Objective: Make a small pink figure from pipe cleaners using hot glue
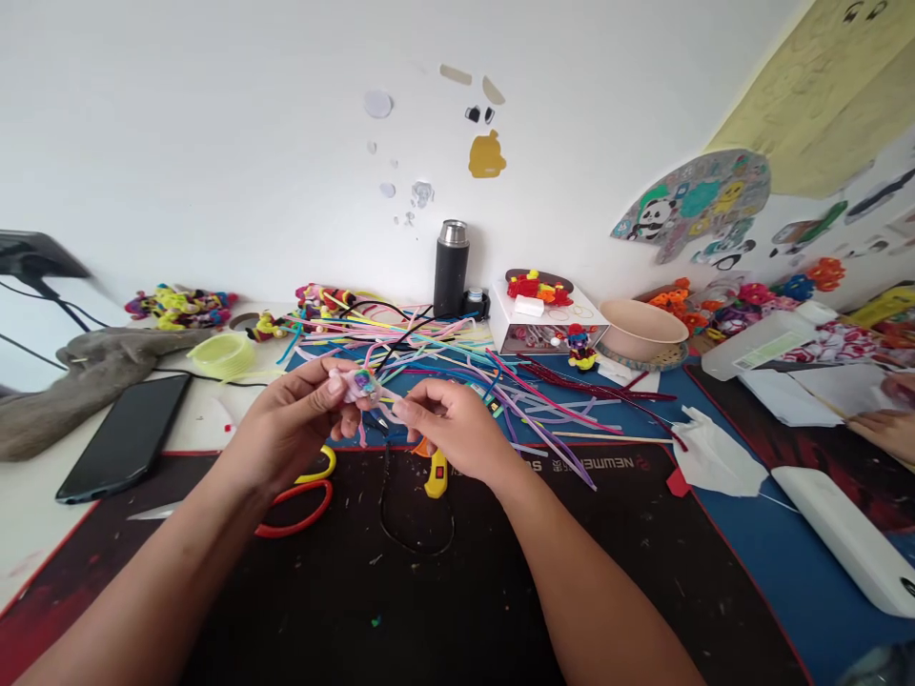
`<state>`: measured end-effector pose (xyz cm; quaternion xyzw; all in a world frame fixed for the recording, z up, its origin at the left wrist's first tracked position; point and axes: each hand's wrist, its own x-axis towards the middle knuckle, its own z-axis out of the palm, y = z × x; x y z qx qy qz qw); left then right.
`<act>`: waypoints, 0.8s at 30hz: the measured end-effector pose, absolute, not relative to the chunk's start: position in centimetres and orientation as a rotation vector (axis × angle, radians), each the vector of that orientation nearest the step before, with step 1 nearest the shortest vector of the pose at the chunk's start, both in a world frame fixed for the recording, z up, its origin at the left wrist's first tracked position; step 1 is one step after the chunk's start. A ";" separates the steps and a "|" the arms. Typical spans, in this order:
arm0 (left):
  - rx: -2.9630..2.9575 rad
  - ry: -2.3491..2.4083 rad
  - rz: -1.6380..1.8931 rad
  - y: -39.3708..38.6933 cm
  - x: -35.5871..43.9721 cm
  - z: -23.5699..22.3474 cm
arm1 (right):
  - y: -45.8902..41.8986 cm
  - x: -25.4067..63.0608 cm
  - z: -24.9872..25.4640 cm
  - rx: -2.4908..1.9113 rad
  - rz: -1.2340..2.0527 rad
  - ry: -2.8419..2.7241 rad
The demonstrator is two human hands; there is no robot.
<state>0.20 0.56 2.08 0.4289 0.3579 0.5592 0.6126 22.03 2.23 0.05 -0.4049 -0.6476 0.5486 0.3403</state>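
Note:
Between the thumb and fingers of my left hand (304,410) is a small pipe-cleaner figure (359,385), pale pink-lilac with a blue and purple patch. Thin pink stems stick out from it above and below. My right hand (450,419) pinches a pale stem (390,398) that reaches out from the figure's right side. Both hands are raised over the dark mat. Below them lie scissors (294,519) with red and yellow handles, partly hidden by my left forearm, and a yellow utility knife (436,474).
Loose pipe cleaners (457,348) spread behind the hands. A black thermos (451,272), a white box (547,319) and a beige bowl (643,329) stand along the wall. A phone (125,433) lies at left. Another person's hand (886,424) shows at far right, near a white device (843,538).

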 end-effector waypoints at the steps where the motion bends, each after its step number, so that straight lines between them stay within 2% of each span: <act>1: 0.964 0.824 1.282 0.6 0.2 2.1 | 2.2 22.0 0.1 -1.035 1.458 -1.630; 13: 0.841 0.882 1.220 1.1 0.7 0.9 | 2.3 21.6 0.6 -0.854 1.667 -1.132; 24: 0.811 0.841 1.234 1.5 0.3 0.6 | 1.7 21.0 -0.2 -0.828 1.718 -1.281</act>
